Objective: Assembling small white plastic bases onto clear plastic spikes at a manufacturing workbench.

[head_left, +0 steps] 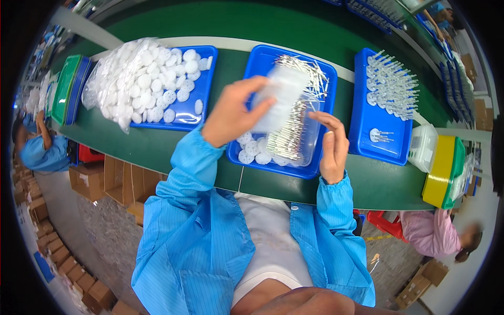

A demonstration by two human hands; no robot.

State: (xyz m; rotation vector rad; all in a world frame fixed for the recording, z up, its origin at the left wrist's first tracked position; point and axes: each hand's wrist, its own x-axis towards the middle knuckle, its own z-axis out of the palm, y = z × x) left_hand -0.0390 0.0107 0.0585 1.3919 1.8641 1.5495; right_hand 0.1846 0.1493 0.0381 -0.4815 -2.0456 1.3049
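My left hand pinches a whitish translucent rectangular piece, blurred by motion, between thumb and fingers; I cannot tell if it is a lid or a bag. It hangs over the middle blue tray. In that tray a clear plastic box holds rows of thin metal pins. More loose pins lie at the tray's far end, and round white perforated discs at its near left. My right hand is open beside the box's right side, index fingertip at its edge.
On the left, a blue tray carries a plastic bag heaped with white discs. A right-hand blue tray holds discs with pins. Stacked containers stand at the bench's right end. Other people sit at both sides.
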